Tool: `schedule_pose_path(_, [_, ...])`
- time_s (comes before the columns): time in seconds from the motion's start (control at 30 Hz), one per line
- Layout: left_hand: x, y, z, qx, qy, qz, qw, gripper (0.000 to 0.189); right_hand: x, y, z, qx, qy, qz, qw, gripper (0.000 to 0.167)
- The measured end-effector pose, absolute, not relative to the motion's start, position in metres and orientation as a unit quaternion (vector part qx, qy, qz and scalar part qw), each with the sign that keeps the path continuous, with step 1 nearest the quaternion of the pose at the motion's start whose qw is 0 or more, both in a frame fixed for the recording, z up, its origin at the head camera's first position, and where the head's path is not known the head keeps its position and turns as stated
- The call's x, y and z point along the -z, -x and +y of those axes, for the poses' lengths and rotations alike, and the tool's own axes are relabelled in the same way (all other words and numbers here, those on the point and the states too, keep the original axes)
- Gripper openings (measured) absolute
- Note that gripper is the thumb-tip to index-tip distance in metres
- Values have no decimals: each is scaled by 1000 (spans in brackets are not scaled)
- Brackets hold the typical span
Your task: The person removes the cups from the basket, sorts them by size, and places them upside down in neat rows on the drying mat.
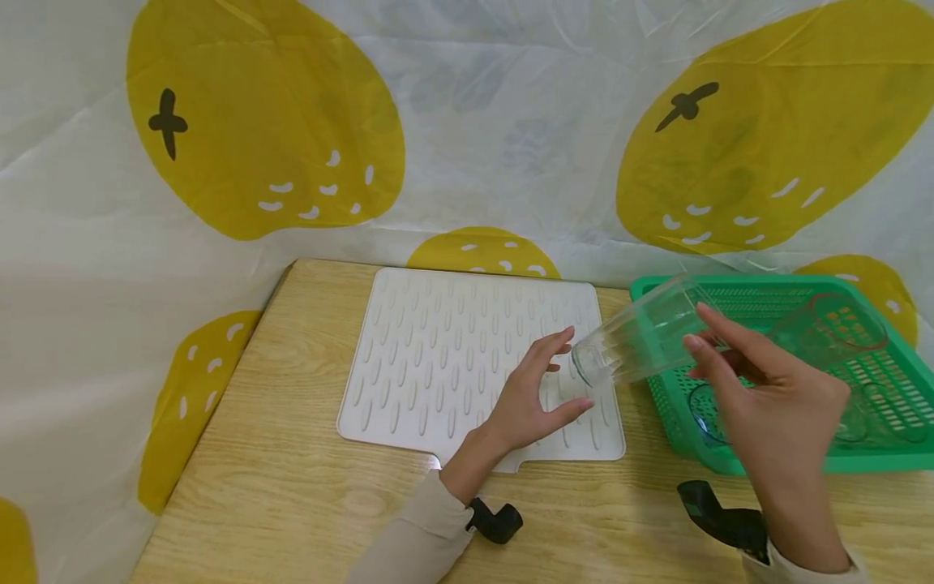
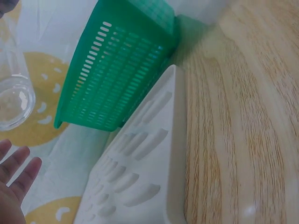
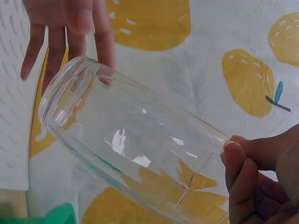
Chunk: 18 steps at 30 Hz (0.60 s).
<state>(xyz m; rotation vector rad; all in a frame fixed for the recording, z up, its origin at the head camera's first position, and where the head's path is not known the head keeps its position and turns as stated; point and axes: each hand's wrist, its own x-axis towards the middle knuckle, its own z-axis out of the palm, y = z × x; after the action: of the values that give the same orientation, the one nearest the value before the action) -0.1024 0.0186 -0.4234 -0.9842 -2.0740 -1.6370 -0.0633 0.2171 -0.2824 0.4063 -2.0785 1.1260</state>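
A clear drinking glass (image 1: 635, 337) is tilted in the air, its thick base toward the left. My right hand (image 1: 777, 397) pinches it near the rim between thumb and fingers, as the right wrist view shows with the glass (image 3: 135, 140) spanning the frame. Close to the base is my left hand (image 1: 529, 389), its fingers spread and thumb apart, holding nothing. Below lies a white ribbed drying mat (image 1: 423, 365). In the left wrist view the base of the glass hangs just above the left fingertips (image 2: 29, 175).
A green plastic basket (image 1: 718, 464) stands at the right with several glasses inside, one with a reddish rim (image 1: 850, 324). The wooden table (image 1: 277, 454) meets a lemon-print cloth (image 1: 496, 138) at the back and left. Each wrist carries a black mount (image 1: 496, 521).
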Motion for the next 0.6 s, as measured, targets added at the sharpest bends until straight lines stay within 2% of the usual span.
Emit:
schedule_pose_path(0.4, [423, 100, 18, 587, 326, -729, 129, 91, 301, 57, 199, -479, -163, -791, 345, 37])
schedule_pose_path(0.6, [411, 89, 12, 594, 317, -727, 133, 85, 312, 56, 199, -485, -157, -790, 341, 37])
